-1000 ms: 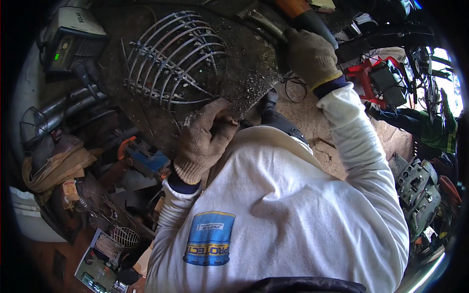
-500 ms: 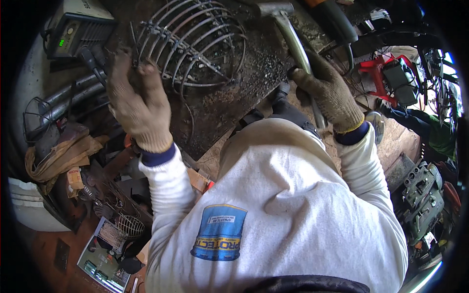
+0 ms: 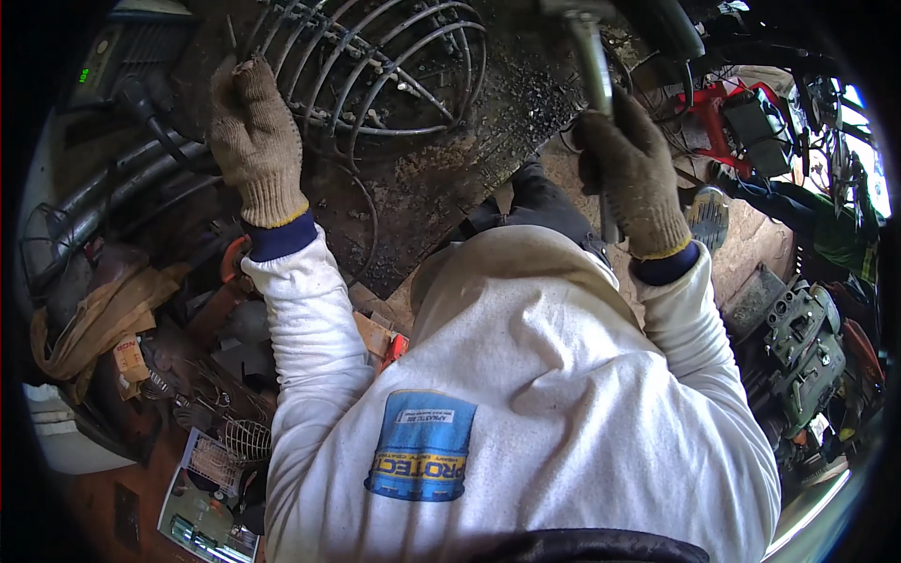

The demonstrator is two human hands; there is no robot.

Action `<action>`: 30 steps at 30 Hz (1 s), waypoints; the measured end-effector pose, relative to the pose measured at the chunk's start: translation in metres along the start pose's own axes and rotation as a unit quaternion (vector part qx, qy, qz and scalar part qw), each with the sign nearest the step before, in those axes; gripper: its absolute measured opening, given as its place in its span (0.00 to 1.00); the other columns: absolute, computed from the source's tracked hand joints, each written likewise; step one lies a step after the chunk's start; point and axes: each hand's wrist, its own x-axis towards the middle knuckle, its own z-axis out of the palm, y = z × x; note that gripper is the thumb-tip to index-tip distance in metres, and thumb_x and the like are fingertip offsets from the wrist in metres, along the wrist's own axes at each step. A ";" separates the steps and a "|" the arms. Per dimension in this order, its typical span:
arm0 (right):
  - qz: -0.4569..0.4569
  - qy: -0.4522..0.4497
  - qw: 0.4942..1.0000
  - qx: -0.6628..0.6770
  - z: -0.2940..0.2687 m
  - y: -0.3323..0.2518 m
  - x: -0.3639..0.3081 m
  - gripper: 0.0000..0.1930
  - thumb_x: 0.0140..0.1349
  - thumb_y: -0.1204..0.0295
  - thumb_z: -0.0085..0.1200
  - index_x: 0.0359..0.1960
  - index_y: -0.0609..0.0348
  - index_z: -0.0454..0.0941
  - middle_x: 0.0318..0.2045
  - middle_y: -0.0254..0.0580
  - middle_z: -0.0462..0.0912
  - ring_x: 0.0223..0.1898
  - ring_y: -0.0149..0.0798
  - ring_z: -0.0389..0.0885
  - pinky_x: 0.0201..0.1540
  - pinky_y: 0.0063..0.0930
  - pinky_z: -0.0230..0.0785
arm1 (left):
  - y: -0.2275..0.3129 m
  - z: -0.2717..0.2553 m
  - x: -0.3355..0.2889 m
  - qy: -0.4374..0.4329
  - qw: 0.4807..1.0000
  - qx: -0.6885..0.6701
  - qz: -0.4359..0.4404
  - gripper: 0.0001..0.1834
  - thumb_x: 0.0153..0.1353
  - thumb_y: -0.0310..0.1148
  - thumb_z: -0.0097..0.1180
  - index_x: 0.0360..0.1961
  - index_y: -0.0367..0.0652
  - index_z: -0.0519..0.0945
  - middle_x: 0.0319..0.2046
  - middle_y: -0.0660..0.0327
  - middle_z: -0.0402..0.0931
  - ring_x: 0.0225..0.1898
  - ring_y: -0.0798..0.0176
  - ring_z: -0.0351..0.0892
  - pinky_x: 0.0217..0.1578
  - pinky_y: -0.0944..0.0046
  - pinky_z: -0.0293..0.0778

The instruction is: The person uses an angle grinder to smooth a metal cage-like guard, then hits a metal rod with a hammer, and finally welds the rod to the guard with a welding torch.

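Note:
A dome-shaped cage of bent metal rods (image 3: 375,70) lies on the dark, dirty work table (image 3: 422,202). My left hand (image 3: 258,141), in a beige knitted glove, is beside the cage's left edge with its fingers drawn together. A thin upright rod (image 3: 231,33) shows just past the fingertips; whether they grip it or the cage is hidden. My gloved right hand (image 3: 638,174) is wrapped round the metal handle of a hammer (image 3: 591,61). The hammer is raised at the right of the table, its head blurred near the upper edge.
A welding machine (image 3: 117,56) with a green display stands at the far left, metal pipes (image 3: 122,206) below it. A power tool (image 3: 666,28) is at the upper right. Beyond are a red stool (image 3: 713,122), another person's leg (image 3: 784,206) and a machine part (image 3: 802,338).
The hammer has swung up and away, its head now blurred. My left hand has closed up at the cage's left side. The view has shifted slightly, so the cage sits higher.

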 end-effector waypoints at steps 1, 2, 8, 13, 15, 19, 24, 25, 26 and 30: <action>0.001 0.001 1.000 -0.002 -0.001 0.003 0.001 0.16 0.70 0.68 0.57 0.55 0.63 0.75 0.31 0.33 0.79 0.22 0.24 0.75 0.22 0.20 0.68 | 0.002 0.000 0.000 -0.001 1.000 -0.001 -0.002 0.23 0.76 0.45 0.51 0.53 0.33 0.79 0.45 0.46 0.83 0.45 0.51 0.81 0.51 0.55 0.75; -0.026 0.032 0.999 0.001 -0.002 0.004 0.000 0.14 0.70 0.68 0.57 0.53 0.62 0.75 0.31 0.33 0.78 0.22 0.24 0.74 0.22 0.20 0.68 | 0.004 0.001 0.000 -0.004 1.000 -0.014 -0.009 0.23 0.77 0.45 0.51 0.53 0.32 0.79 0.45 0.46 0.83 0.45 0.52 0.81 0.51 0.55 0.75; 0.053 -0.091 0.993 -0.050 0.003 -0.002 -0.005 0.23 0.70 0.68 0.56 0.63 0.66 0.70 0.31 0.37 0.82 0.23 0.26 0.77 0.25 0.22 0.71 | 0.009 0.004 -0.002 -0.001 0.998 -0.044 -0.037 0.23 0.77 0.45 0.51 0.53 0.31 0.78 0.44 0.47 0.82 0.45 0.55 0.79 0.52 0.57 0.74; 0.038 -0.032 0.999 -0.010 -0.002 -0.007 -0.008 0.21 0.70 0.68 0.57 0.61 0.64 0.71 0.30 0.35 0.80 0.22 0.25 0.76 0.24 0.21 0.70 | 0.007 0.001 -0.002 -0.017 0.997 -0.041 -0.061 0.24 0.76 0.46 0.52 0.55 0.31 0.77 0.46 0.47 0.82 0.46 0.54 0.79 0.53 0.57 0.73; 0.036 0.001 0.999 -0.015 -0.003 -0.008 -0.006 0.21 0.70 0.68 0.57 0.61 0.63 0.72 0.30 0.35 0.80 0.23 0.25 0.76 0.23 0.20 0.70 | 0.008 0.005 -0.004 0.005 0.996 -0.061 -0.061 0.26 0.76 0.47 0.53 0.56 0.31 0.77 0.46 0.46 0.82 0.46 0.54 0.78 0.53 0.57 0.72; -0.022 0.047 0.998 0.036 0.007 0.001 -0.004 0.19 0.71 0.67 0.55 0.59 0.62 0.75 0.28 0.30 0.76 0.20 0.24 0.72 0.21 0.19 0.65 | 0.014 0.005 -0.001 -0.007 0.996 -0.044 -0.076 0.26 0.75 0.48 0.53 0.56 0.31 0.76 0.46 0.46 0.81 0.47 0.54 0.78 0.54 0.57 0.72; 0.015 -0.058 0.996 -0.069 0.001 -0.010 -0.009 0.19 0.70 0.68 0.56 0.58 0.65 0.73 0.28 0.31 0.76 0.21 0.24 0.72 0.21 0.21 0.67 | 0.009 0.003 -0.002 -0.007 0.995 -0.041 -0.086 0.25 0.75 0.47 0.53 0.56 0.31 0.77 0.47 0.45 0.81 0.49 0.52 0.78 0.55 0.55 0.72; 0.038 -0.029 0.999 -0.021 0.001 -0.012 -0.011 0.19 0.70 0.68 0.57 0.58 0.65 0.74 0.28 0.31 0.76 0.21 0.24 0.73 0.21 0.21 0.67 | 0.009 0.006 -0.002 -0.007 0.995 -0.042 -0.085 0.25 0.75 0.47 0.53 0.56 0.31 0.77 0.47 0.45 0.81 0.49 0.52 0.78 0.55 0.55 0.72; 0.024 -0.007 1.000 -0.003 -0.002 -0.013 -0.009 0.18 0.70 0.68 0.57 0.57 0.64 0.74 0.28 0.31 0.76 0.21 0.24 0.73 0.20 0.20 0.66 | 0.009 0.007 -0.002 0.005 0.997 -0.041 -0.072 0.25 0.75 0.46 0.53 0.56 0.31 0.77 0.47 0.46 0.81 0.48 0.52 0.78 0.55 0.55 0.72; -0.031 0.011 0.999 0.020 -0.018 -0.011 -0.003 0.16 0.70 0.68 0.56 0.56 0.62 0.75 0.28 0.32 0.77 0.20 0.24 0.73 0.20 0.20 0.66 | 0.010 0.004 -0.003 0.011 0.996 -0.045 -0.073 0.24 0.75 0.46 0.53 0.55 0.32 0.77 0.47 0.46 0.81 0.48 0.52 0.78 0.55 0.55 0.72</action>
